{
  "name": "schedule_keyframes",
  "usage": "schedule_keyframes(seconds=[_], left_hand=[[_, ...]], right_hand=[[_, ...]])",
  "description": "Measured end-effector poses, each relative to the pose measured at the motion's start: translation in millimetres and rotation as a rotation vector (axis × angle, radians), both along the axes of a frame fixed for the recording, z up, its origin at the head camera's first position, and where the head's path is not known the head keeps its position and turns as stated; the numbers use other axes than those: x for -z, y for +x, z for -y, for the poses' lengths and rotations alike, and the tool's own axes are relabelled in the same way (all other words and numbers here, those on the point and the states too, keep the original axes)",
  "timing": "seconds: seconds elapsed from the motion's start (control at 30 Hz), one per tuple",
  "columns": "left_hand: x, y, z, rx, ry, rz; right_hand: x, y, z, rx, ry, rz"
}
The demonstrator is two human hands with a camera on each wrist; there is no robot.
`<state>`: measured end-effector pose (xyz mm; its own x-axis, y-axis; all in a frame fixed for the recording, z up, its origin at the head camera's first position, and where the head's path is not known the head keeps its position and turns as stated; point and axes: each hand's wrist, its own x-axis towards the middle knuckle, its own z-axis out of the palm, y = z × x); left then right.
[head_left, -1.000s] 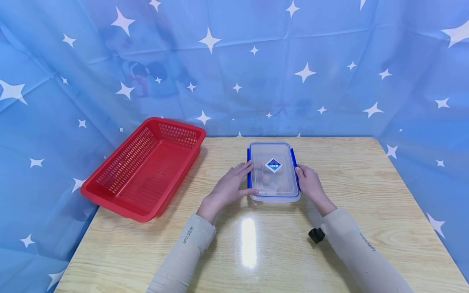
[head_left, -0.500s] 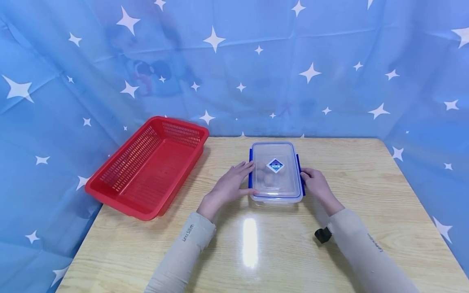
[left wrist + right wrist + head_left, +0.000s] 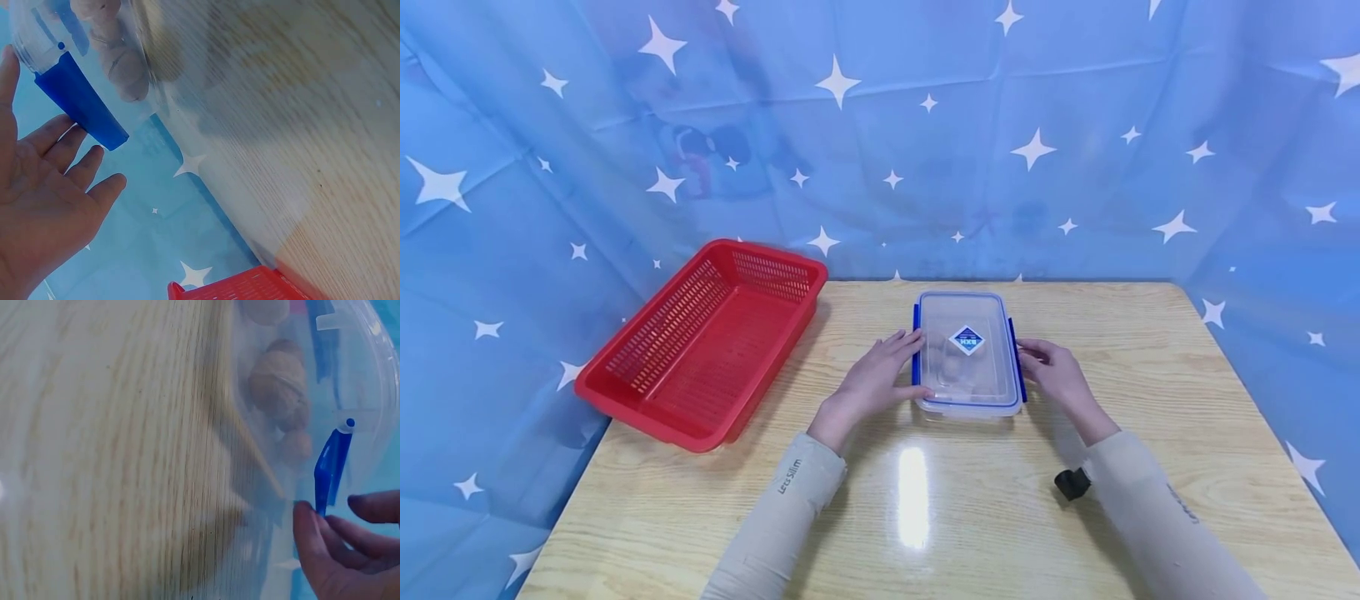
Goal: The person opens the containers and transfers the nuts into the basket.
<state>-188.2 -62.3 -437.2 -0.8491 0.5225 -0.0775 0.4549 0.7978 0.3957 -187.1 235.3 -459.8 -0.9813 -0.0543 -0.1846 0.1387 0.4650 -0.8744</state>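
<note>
A clear plastic food container point(image 3: 970, 375) with a blue seal, blue side latches and a diamond-shaped label lies on the table in the head view. Several brownish, roundish lumps point(image 3: 278, 384) show through its wall. My left hand point(image 3: 874, 377) rests along its left side, fingers spread on the lid's edge and thumb at the near corner. In the left wrist view the left latch point(image 3: 84, 103) hangs down by those fingers. My right hand point(image 3: 1060, 379) is at the other side. Its thumb and curled fingers pinch the lower end of the right latch point(image 3: 331, 469), which stands out from the wall.
A red perforated basket point(image 3: 775, 367) stands on the left of the wooden table point(image 3: 985, 508). Blue cloth point(image 3: 880, 200) with white stars hangs behind and on both sides. A black piece point(image 3: 1072, 483) is at the right wrist.
The right latch has swung outward from the container's side, and my right hand has moved a little to the right with it. My left hand has stayed on the lid's left edge.
</note>
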Motion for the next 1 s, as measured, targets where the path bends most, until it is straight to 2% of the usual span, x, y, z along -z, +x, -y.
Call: schedule_keyframes(seconds=[0.47,1.0], left_hand=[[1.2,-1.0,-0.8,0.001,-0.003,0.003],[1.3,-0.6,-0.6,-0.003,0.005,0.006]], right_hand=[[-4.1,7.7,-1.9,-0.025,0.061,-0.042],[-14.3,18.6,-2.5,-0.027,0.025,-0.095]])
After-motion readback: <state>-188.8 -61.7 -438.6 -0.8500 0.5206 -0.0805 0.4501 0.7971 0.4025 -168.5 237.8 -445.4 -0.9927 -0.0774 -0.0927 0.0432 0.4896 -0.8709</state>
